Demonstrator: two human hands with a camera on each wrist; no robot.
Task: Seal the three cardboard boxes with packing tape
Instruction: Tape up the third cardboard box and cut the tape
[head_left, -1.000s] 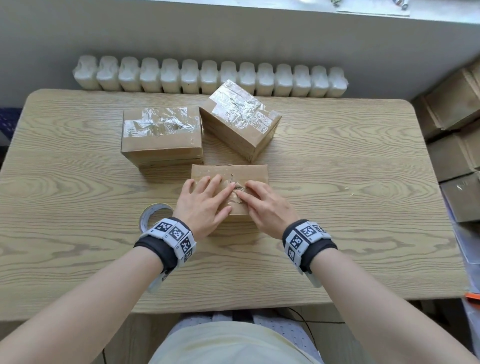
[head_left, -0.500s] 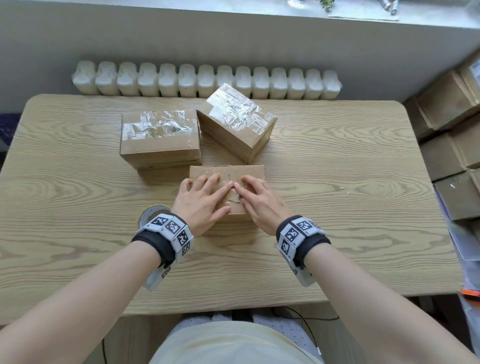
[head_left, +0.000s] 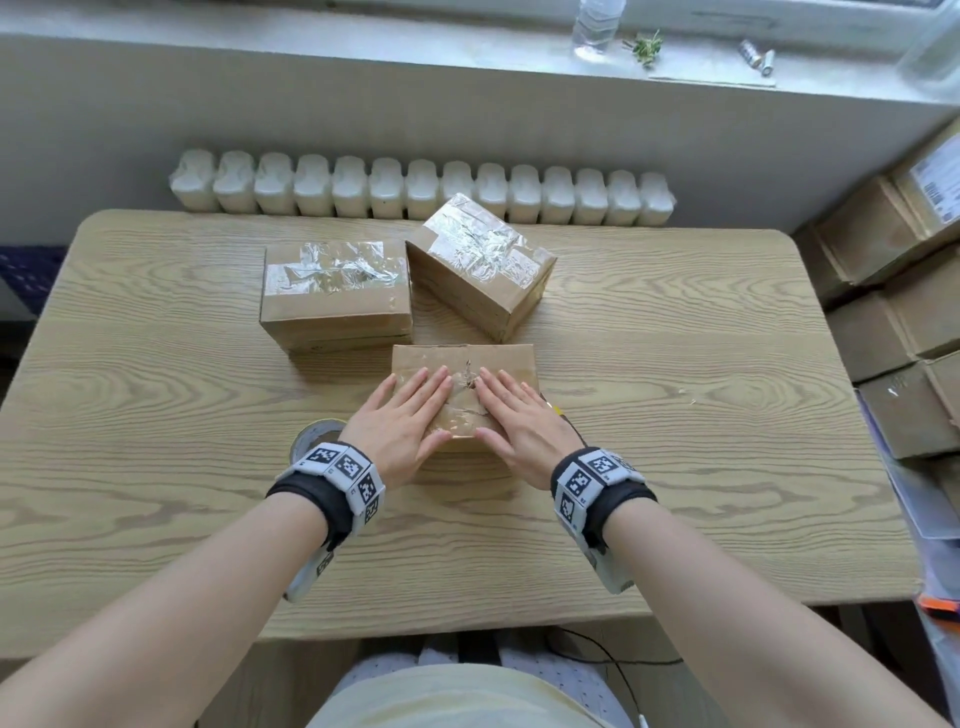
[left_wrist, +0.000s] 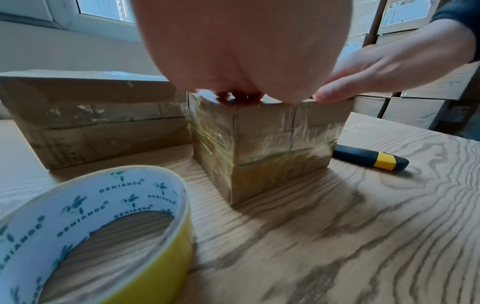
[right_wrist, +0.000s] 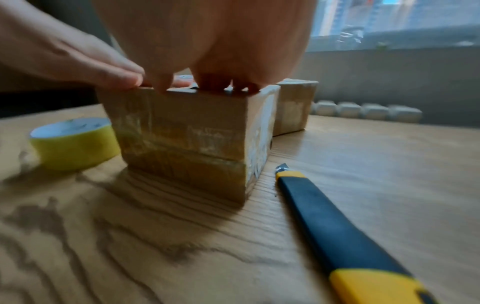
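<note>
Three cardboard boxes stand on the wooden table (head_left: 675, 364). The near small box (head_left: 498, 358) (left_wrist: 262, 144) (right_wrist: 187, 133) lies under both my hands, clear tape wrapped over its top and sides. My left hand (head_left: 405, 415) (left_wrist: 246, 51) presses flat on the left half of its top, fingers straight. My right hand (head_left: 519, 421) (right_wrist: 207, 41) presses flat on the right half. Behind stand a taped box (head_left: 332, 291) at the left and a taped, angled box (head_left: 483, 265) at the right. The yellow tape roll (head_left: 311, 436) (left_wrist: 91, 226) (right_wrist: 72, 142) lies by my left wrist.
A blue-and-yellow utility knife (right_wrist: 337, 236) (left_wrist: 369, 158) lies on the table right of the near box, mostly hidden under my right hand in the head view. A white radiator (head_left: 415, 189) runs behind the table. Stacked cardboard boxes (head_left: 893, 312) stand at the right.
Both hands went from fingertips meeting at the box's middle seam to lying flat and slightly apart on the top. The head camera tilted up a little.
</note>
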